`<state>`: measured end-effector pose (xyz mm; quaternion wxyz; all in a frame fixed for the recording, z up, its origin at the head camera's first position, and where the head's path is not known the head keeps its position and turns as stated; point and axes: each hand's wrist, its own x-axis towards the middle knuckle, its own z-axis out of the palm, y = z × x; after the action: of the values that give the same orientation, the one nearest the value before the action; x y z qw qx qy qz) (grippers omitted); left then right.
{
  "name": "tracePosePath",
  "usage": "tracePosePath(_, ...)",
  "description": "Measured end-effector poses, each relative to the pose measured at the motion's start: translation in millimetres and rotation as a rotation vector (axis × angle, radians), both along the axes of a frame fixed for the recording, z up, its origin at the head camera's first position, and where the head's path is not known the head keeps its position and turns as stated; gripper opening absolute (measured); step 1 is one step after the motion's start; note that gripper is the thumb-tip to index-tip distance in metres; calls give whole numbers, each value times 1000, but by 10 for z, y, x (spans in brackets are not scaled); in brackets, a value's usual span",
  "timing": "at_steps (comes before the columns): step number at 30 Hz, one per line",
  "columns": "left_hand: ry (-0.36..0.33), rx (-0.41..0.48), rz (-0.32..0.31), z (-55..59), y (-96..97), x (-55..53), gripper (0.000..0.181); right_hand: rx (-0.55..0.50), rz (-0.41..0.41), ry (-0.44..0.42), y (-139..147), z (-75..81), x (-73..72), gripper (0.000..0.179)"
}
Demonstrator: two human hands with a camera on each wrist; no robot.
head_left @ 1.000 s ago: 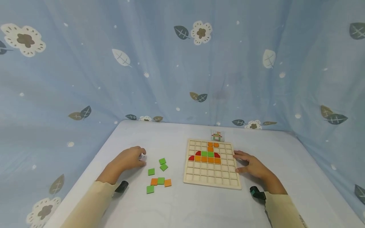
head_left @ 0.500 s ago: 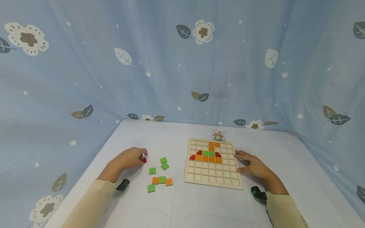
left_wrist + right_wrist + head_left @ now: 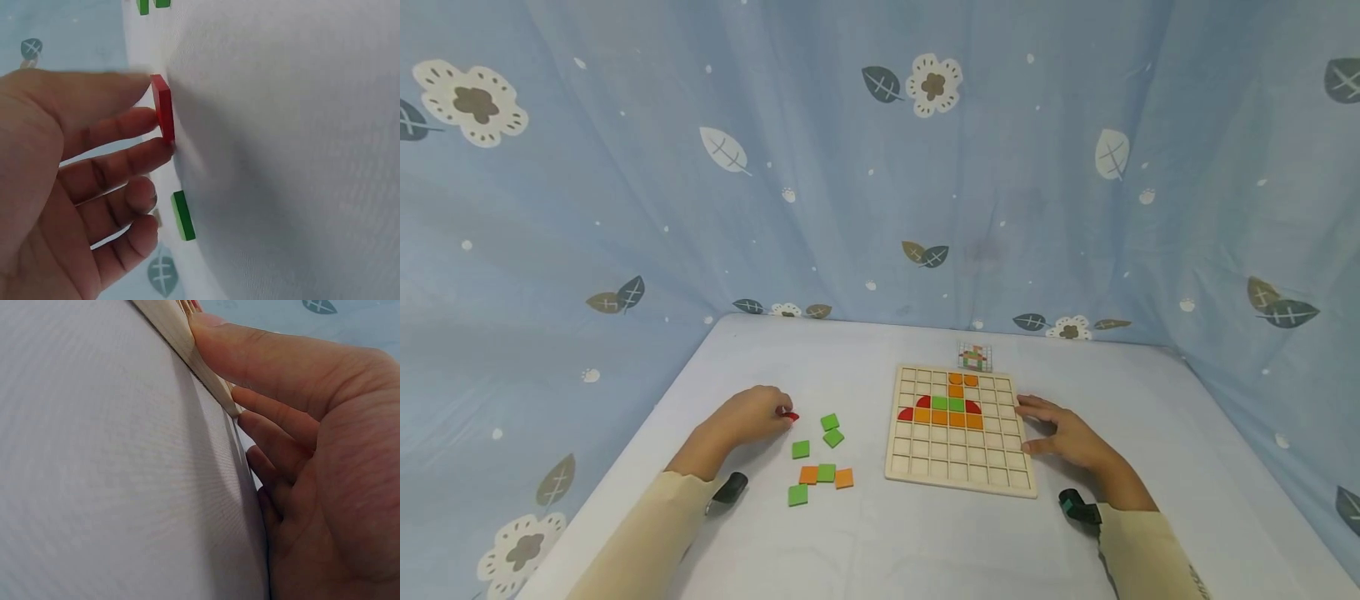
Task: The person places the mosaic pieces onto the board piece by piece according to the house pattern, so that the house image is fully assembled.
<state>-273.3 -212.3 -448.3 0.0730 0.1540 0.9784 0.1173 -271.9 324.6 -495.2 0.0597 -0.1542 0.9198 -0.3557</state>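
Observation:
My left hand point(image 3: 751, 417) pinches a red tile point(image 3: 164, 107) between thumb and fingertips at the left of the table. In the left wrist view the tile stands on edge, its full shape turned away. Green tiles point(image 3: 801, 450) lie just right of that hand. The wooden grid board point(image 3: 951, 467) carries orange, green and red pieces in its upper half. At the board's right side my right hand point(image 3: 1067, 437) rests with thumb and fingers spread. In the right wrist view its fingertips touch the board's edge point(image 3: 187, 350).
Behind the board lies a small picture card point(image 3: 974, 357) with a coloured grid pattern. Orange tiles point(image 3: 844, 478) sit among the loose green ones, left of the board. A blue patterned curtain point(image 3: 820, 167) borders the white table point(image 3: 880, 550) at the back and sides.
The red tile, out of sight a second ago, now shows in my left fingertips. That hand has shifted slightly right and its fingers have closed in. My right hand stays at the board.

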Motion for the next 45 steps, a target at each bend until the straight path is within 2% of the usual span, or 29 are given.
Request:
tracePosePath(9, -9, 0, -4, -1, 32, -40, 12, 1, 1, -6, 11, 15, -46, 78)
tracePosePath(14, -4, 12, -39, -10, 89, -125, 8, -8, 12, 8, 26, 43, -30, 77)
tracePosePath(20, -4, 34, -57, 24, 263, -233, 11, -7, 11, 5, 61, 63, 3, 77)
tracePosePath(26, 4, 37, -128, 23, 433, -321, 11, -7, 11, -2, 57, 30, 0, 77)
tracePosePath(35, 8, 30, -169, 52, 631, -366, 12, -11, 6, -6, 25, 4, 7, 77)
tracePosePath(45, 62, 0, -296, 55, 907, -407, 8, -33, 15, -3, 11, -21, 9, 77)
